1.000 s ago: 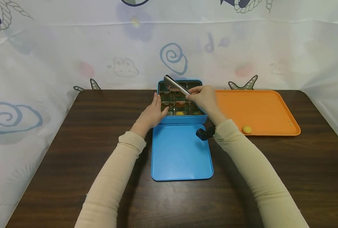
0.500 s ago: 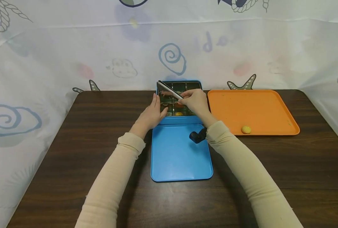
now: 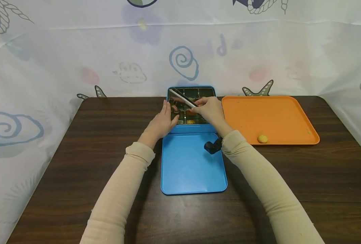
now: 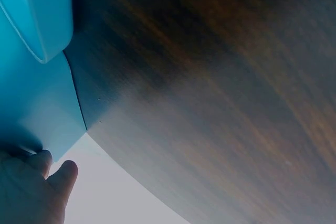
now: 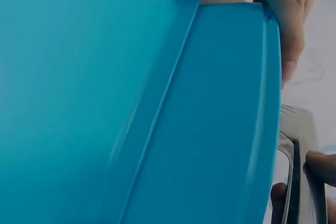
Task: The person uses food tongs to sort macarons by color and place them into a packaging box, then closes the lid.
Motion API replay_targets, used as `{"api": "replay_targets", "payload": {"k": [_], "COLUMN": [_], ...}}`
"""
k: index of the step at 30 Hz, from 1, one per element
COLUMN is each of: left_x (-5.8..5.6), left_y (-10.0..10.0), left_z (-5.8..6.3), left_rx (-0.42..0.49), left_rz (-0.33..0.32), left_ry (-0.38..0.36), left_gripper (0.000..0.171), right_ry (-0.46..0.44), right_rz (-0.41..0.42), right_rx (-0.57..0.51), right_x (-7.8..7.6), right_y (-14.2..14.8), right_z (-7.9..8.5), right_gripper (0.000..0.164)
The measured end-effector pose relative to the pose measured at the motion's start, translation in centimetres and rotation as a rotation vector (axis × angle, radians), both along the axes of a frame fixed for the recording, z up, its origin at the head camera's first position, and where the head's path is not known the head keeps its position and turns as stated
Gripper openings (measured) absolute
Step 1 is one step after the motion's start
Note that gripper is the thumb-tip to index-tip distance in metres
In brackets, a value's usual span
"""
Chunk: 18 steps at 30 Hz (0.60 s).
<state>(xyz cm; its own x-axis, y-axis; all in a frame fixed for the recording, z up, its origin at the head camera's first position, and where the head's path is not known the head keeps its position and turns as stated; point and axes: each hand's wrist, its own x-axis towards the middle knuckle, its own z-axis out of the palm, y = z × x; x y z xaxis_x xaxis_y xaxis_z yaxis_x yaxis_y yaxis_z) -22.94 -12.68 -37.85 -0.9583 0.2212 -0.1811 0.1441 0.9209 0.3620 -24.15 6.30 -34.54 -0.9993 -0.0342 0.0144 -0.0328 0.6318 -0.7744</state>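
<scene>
A blue box [image 3: 195, 128] with a dark divided insert [image 3: 206, 91] stands at the table's back, several bits of food in its compartments. My right hand [image 3: 211, 110] pinches what looks like shiny metal tongs [image 3: 183, 97] over the insert, their far end slanting to the upper left; the right wrist view shows a thumb [image 5: 321, 167] on the metal [image 5: 300, 129]. A pinkish piece [image 3: 174, 107] shows near that end; whether it is gripped I cannot tell. With fingers fairly straight, my left hand [image 3: 162, 123] rests against the box's left side.
A flat blue lid [image 3: 194, 166] lies in front of the box. To the right, an orange tray [image 3: 278, 118] bears a round yellow piece [image 3: 262, 138] near its front edge. Dark wooden tabletop [image 3: 107, 142] surrounds them; a printed white cloth [image 3: 137, 54] hangs behind.
My right hand has moved left and slightly down with the tongs, bringing their far end lower into the box's left part. My left hand has stayed at the box.
</scene>
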Motion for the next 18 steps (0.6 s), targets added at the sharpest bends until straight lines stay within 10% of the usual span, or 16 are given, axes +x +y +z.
{"api": "replay_targets", "payload": {"k": [18], "left_x": [-0.7], "left_y": [0.2], "left_z": [0.3], "left_rx": [0.009], "left_rz": [0.019], "left_ry": [-0.024], "left_gripper": [0.075], "right_ry": [-0.032], "right_rz": [-0.023], "right_rx": [-0.130], "right_x": [-0.9], "right_y": [6.7], "right_z": [3.2], "right_gripper": [0.048]}}
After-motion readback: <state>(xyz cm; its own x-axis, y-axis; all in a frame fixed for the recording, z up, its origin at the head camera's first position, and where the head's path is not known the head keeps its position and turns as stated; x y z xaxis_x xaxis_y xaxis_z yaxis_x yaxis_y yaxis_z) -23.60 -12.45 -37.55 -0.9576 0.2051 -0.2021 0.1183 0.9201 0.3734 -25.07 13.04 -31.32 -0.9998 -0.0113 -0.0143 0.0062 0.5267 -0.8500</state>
